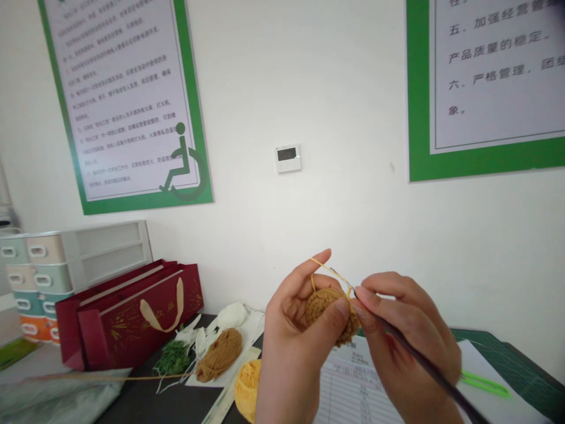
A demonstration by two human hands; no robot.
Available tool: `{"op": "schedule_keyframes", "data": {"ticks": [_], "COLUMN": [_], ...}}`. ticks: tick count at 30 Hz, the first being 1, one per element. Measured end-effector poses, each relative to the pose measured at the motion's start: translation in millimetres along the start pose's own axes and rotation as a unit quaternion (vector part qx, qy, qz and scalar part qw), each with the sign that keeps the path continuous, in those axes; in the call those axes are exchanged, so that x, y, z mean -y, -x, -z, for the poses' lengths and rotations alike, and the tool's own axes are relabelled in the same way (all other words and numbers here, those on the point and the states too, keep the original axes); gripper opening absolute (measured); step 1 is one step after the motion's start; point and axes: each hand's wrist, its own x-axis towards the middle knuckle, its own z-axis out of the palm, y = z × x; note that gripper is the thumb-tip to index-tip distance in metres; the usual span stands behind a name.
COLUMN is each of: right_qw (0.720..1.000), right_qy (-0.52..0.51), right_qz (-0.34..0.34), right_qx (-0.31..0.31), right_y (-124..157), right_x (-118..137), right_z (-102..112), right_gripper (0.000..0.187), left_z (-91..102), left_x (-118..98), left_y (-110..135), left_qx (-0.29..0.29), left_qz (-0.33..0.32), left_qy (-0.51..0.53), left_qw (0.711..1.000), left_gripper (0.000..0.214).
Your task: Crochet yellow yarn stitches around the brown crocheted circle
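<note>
Between the thumb and fingers of my left hand (295, 324) is a round brown crochet piece (324, 309). A yellow yarn strand (333, 272) runs over its raised index finger toward the piece's upper edge. My right hand (406, 330) pinches a crochet hook (415, 353) with a dark handle, which slants down to the lower right. The hook's tip meets the yellow yarn close to the piece; the exact loop is too small to make out. Below my left hand, partly hidden by the wrist, sits a yellow yarn ball (248, 388).
Left of my hands lie a brown yarn skein (220, 353), green yarn (173, 357) and white yarn (232, 316). Dark red gift bags (128, 318) stand before a drawer unit (106, 247). Under my hands are printed sheets (348, 388), a green cutting mat (507, 365) and a bright green clip-like item (485, 384).
</note>
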Motion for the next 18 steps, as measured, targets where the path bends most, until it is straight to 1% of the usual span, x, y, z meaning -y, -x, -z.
{"op": "schedule_keyframes", "data": {"ticks": [1, 2, 3, 4, 6, 8, 9, 12, 14, 15, 16, 17, 18], "right_qw": [0.999, 0.998, 0.998, 0.998, 0.984, 0.953, 0.936, 0.890, 0.871, 0.869, 0.876, 0.895, 0.924], "right_qy": [0.024, 0.022, -0.001, -0.042, -0.145, -0.243, -0.286, -0.373, -0.398, -0.397, -0.383, -0.352, -0.299], "right_qz": [0.035, 0.053, 0.049, 0.023, -0.058, -0.143, -0.176, -0.248, -0.285, -0.294, -0.291, -0.273, -0.237], "right_qx": [-0.009, -0.021, -0.032, -0.045, -0.080, -0.107, -0.110, -0.083, -0.052, -0.035, -0.021, -0.010, -0.002], "right_y": [1.4, 3.0, 4.7, 6.3, 8.4, 7.7, 6.2, -1.1, -5.4, -6.6, -7.2, -7.1, -6.3], "right_x": [-0.5, -0.7, -0.8, -0.5, 0.8, 2.9, 3.9, 5.0, 3.7, 2.6, 1.3, 0.0, -1.2], "right_z": [0.6, 0.2, -1.0, -2.9, -7.0, -9.6, -10.1, -9.9, -9.1, -8.5, -7.6, -6.5, -4.9], "right_gripper": [0.038, 0.041, 0.040, 0.036, 0.023, 0.014, 0.013, 0.018, 0.022, 0.022, 0.019, 0.014, 0.008], "left_z": [0.7, 2.4, 4.8, 7.6, 13.4, 18.7, 20.9, 24.9, 23.6, 21.4, 18.1, 14.0, 9.5], "left_x": [0.5, 1.1, 1.6, 2.2, 3.2, 3.4, 3.0, 0.3, -1.9, -2.6, -2.8, -2.5, -1.7], "left_y": [-0.9, -2.7, -5.1, -7.7, -12.8, -16.4, -17.4, -17.9, -15.8, -14.0, -11.7, -9.1, -6.3], "left_qx": [0.010, 0.031, 0.060, 0.088, 0.126, 0.144, 0.152, 0.166, 0.152, 0.136, 0.115, 0.091, 0.066], "left_qz": [0.027, 0.064, 0.104, 0.136, 0.162, 0.160, 0.160, 0.165, 0.141, 0.119, 0.094, 0.068, 0.044], "left_qy": [0.023, 0.055, 0.090, 0.122, 0.164, 0.183, 0.187, 0.185, 0.159, 0.134, 0.103, 0.070, 0.039], "left_qw": [0.999, 0.996, 0.989, 0.979, 0.965, 0.959, 0.957, 0.955, 0.965, 0.974, 0.983, 0.991, 0.996], "left_gripper": [0.051, 0.051, 0.052, 0.053, 0.056, 0.058, 0.058, 0.054, 0.051, 0.051, 0.051, 0.051, 0.051]}}
